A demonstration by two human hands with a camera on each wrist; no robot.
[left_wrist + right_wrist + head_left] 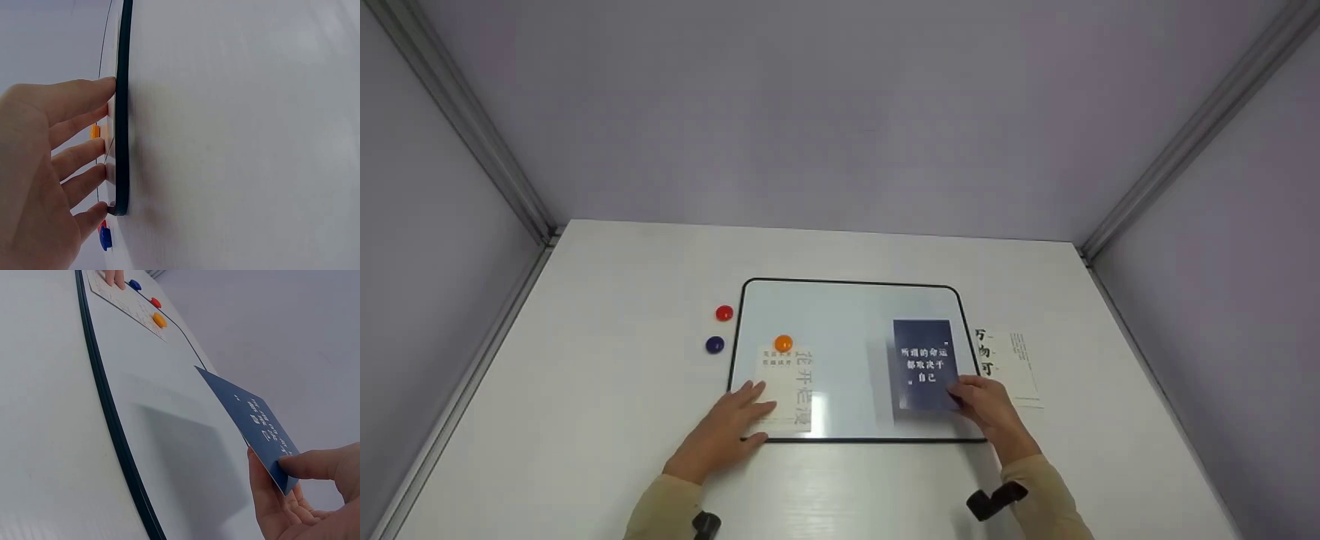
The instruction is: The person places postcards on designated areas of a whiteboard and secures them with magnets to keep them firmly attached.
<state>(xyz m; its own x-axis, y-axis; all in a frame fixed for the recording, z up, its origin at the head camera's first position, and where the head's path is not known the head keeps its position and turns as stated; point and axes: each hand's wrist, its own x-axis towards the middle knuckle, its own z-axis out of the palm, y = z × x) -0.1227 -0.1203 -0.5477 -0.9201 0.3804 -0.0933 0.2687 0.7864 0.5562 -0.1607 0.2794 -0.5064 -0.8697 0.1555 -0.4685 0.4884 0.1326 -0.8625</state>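
In the head view my right hand [990, 409] pinches a dark blue card [926, 360] with white lettering by its lower right corner. The right wrist view shows the blue card [253, 422] raised over the whiteboard [129, 382], casting a shadow, the thumb on its printed face and fingers behind. My left hand [727, 427] rests with spread fingers at the whiteboard's left front corner, fingertips by the edge of a cream card [787, 390]. An orange round magnet [784, 343] sits at the top of that cream card. In the left wrist view the left hand's fingers [84, 149] reach over the board's dark rim.
A red magnet [724, 313] and a dark blue magnet [715, 344] lie on the white table [607, 360] left of the board. Another pale printed card [1014, 364] lies right of it, partly behind my right hand. Grey walls [825, 112] stand at the back and both sides.
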